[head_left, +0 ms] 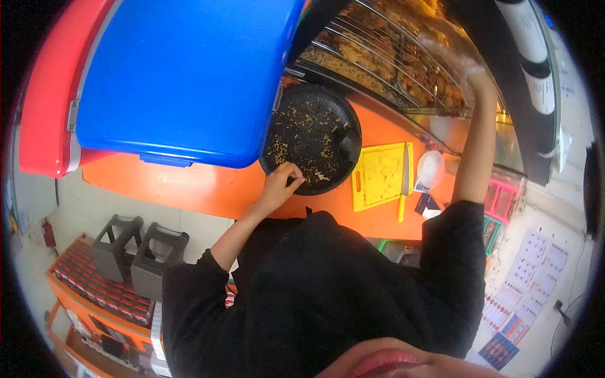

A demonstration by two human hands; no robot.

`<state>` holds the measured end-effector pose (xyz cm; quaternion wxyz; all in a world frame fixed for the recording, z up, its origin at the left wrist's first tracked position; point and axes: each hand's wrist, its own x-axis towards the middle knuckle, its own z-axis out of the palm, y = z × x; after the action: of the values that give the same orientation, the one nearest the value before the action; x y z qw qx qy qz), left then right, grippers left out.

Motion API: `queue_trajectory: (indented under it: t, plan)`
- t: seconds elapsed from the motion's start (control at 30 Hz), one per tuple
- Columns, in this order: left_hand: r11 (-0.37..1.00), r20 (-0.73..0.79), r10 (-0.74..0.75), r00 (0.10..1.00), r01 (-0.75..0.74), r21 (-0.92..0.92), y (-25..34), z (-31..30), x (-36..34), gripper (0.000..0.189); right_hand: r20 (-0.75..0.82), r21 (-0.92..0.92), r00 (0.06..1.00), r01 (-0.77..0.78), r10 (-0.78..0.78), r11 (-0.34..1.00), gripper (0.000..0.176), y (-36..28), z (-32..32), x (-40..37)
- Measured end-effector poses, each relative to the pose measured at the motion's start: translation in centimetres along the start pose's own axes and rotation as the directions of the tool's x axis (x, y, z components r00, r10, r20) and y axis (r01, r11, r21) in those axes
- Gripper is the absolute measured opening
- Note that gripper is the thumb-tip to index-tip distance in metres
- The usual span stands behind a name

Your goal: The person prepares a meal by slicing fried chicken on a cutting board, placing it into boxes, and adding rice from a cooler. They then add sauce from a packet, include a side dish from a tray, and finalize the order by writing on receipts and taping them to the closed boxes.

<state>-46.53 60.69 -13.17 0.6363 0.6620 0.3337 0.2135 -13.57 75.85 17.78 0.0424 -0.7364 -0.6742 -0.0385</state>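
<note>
Head view: the left hand (282, 183) bends over the pan's (345, 151) near rim, fingers curled narrow, any hold unclear; pressing there could tip out crumbs (279, 151). The knife's (405, 179) handle overhangs the board (377, 179), so a sleeve could snag it. The right hand (465, 69) stretches to the food case (353, 88), its fingers unreadable.
</note>
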Motion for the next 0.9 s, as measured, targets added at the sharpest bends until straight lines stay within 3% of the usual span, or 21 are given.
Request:
queue_trajectory:
  t: [0.2,0.37,0.43,0.47,0.53,0.57,0.63,0.67,0.7,0.73,0.77,0.8,0.87,0.9]
  plan:
    - [0.992,0.016,0.083,0.996,-0.084,0.093,2.2,-1.3,2.2,0.011,0.030,-0.151,0.998,-0.052,0.057,0.987,0.034,0.4,0.9,-0.5]
    - [0.992,-0.018,0.100,0.995,-0.098,0.084,2.8,-1.0,1.5,0.011,0.012,-0.320,0.979,-0.190,0.204,0.928,0.034,1.3,3.2,-1.6]
    - [0.996,-0.012,0.073,0.997,-0.072,0.043,2.2,-0.6,0.6,0.011,-0.311,-0.380,0.946,-0.039,-0.088,0.924,0.036,4.4,5.6,-3.6]
    - [0.999,-0.003,0.045,0.999,-0.045,-0.003,1.8,-0.5,0.2,0.011,-0.319,-0.378,0.944,-0.049,-0.081,0.924,0.036,3.7,5.1,-4.7]
    - [0.999,0.014,0.030,0.999,-0.030,-0.025,1.1,-0.2,-0.5,0.010,-0.522,-0.104,0.798,0.290,-0.301,0.951,0.053,0.1,3.3,-8.8]
    - [0.998,0.033,0.003,0.999,-0.001,-0.055,0.7,-0.1,-0.8,0.010,-0.553,0.077,0.809,0.285,-0.197,0.955,0.055,-1.6,2.6,-11.7]
    - [0.997,0.024,-0.034,0.999,0.036,-0.064,0.1,0.1,-1.1,0.010,-0.497,0.404,0.861,0.118,0.109,0.907,0.055,-2.9,3.2,-16.8]
    - [0.994,0.012,-0.075,0.997,0.076,-0.075,-0.1,0.3,-1.4,0.010,-0.402,0.532,0.866,-0.045,0.299,0.846,0.054,-2.4,5.6,-19.3]
    - [0.993,0.007,-0.077,0.997,0.077,-0.084,-0.3,0.3,-1.4,0.010,-0.113,0.567,0.888,-0.311,0.446,0.763,0.046,0.0,10.1,-23.0]
    - [0.990,0.003,-0.103,0.995,0.103,-0.100,-0.5,0.6,-1.4,0.010,0.183,0.517,0.816,-0.554,0.548,0.653,0.039,3.5,15.5,-27.3]
    - [0.986,0.005,-0.126,0.992,0.126,-0.105,-0.6,0.4,-1.3,0.010,0.220,0.574,0.789,-0.580,0.573,0.578,0.034,5.8,20.7,-31.0]
    - [0.993,-0.014,-0.093,0.996,0.092,-0.071,-0.4,0.5,-1.2,0.010,0.232,0.507,0.750,-0.637,0.620,0.581,0.036,7.3,25.2,-34.2]
    - [0.997,-0.029,-0.052,0.998,0.050,-0.062,-0.4,0.5,-0.8,0.010,0.106,0.186,0.701,-0.711,0.705,0.678,0.043,9.4,33.9,-39.4]
    - [0.998,-0.023,-0.012,1.000,0.011,-0.056,-0.4,0.7,-0.8,0.010,-0.058,-0.017,0.723,-0.690,0.688,0.723,0.048,11.4,39.8,-42.1]
